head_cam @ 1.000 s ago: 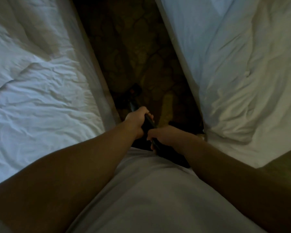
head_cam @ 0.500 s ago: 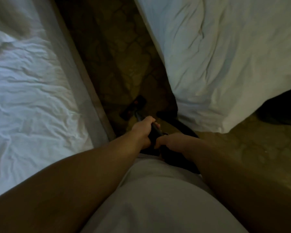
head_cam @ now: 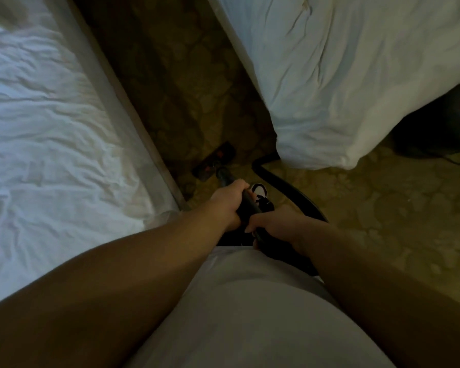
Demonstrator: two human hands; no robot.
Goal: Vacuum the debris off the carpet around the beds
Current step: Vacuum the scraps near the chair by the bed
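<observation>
With the left hand (head_cam: 229, 200) and right hand (head_cam: 276, 224) both wrapped round the wand (head_cam: 248, 205), the floor head (head_cam: 214, 162) rests on the carpet (head_cam: 186, 102) at 11 o'clock from them, left hand nearer, wand axis running 11-to-5.

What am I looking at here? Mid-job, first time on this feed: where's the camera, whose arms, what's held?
No robot here: the one picture comes from a camera worn on a person's head, looking down past their chest. The bare arms are theirs. The left hand and right hand both grip a black vacuum tube, left further forward. Its nozzle sits on the patterned carpet between the left bed and the right bed, both white-sheeted. A black hose curves past the right bed's corner. Too dim to spot debris.
</observation>
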